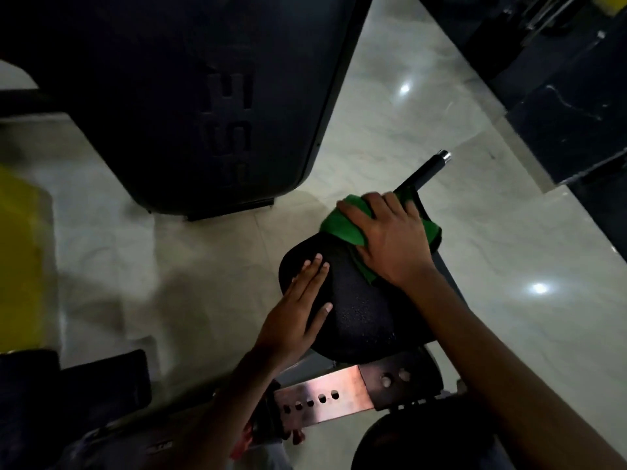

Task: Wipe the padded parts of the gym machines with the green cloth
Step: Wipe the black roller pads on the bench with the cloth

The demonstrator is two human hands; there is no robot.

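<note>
- Nearest my view, at 6 o'clock: perforated metal bracket [325, 398] under the black padded seat [359, 310].
- Left hand [302, 310]: I read fingers straight, palm flat on the seat's 9 o'clock side.
- Right hand [393, 239]: fingers spread, pressing the green cloth [342, 228] onto the seat's 12 o'clock end.
- Black handle [427, 167]: at 1 o'clock beyond the cloth.

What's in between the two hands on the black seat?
In the head view, only bare black pad lies between the left hand and the right hand, which presses the green cloth.
</note>
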